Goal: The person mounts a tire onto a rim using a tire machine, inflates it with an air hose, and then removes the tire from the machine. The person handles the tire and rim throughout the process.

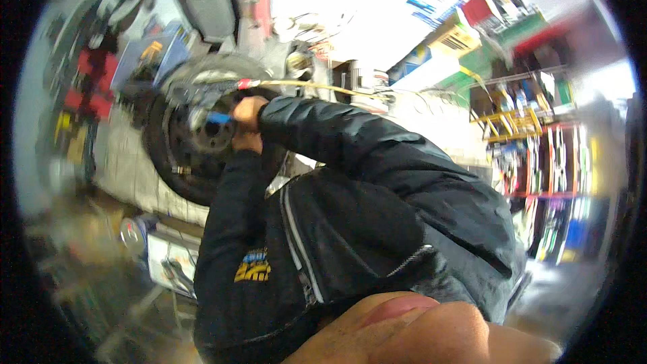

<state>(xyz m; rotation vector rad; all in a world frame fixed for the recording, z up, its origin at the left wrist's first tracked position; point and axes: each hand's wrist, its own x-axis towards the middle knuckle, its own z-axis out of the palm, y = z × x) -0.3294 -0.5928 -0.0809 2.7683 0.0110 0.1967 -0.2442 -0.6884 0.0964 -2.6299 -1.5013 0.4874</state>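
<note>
A dark wheel with a black tyre [159, 155] lies before me at the upper left, its round, holed hub plate [214, 136] facing up. Over the wheel's right side, my right hand [249, 112] is curled closed beside a small blue piece [219, 118]. Blur hides what exactly it grips. Just below it, close to the hub, is my left hand [247, 140], its fingers smeared and partly hidden. Beyond my hands, a greyish tool [195, 93] lies across the wheel, close to the red fitting [248, 83] of a yellow hose [310, 87].
A blue crate [149, 57] with parts stands past the wheel, near a red object [91, 84]. The hose runs off to the right. A tray with tools [174, 266] sits at the lower left. Loaded shelves [539, 162] and a yellow rack [509, 125] stand on the right.
</note>
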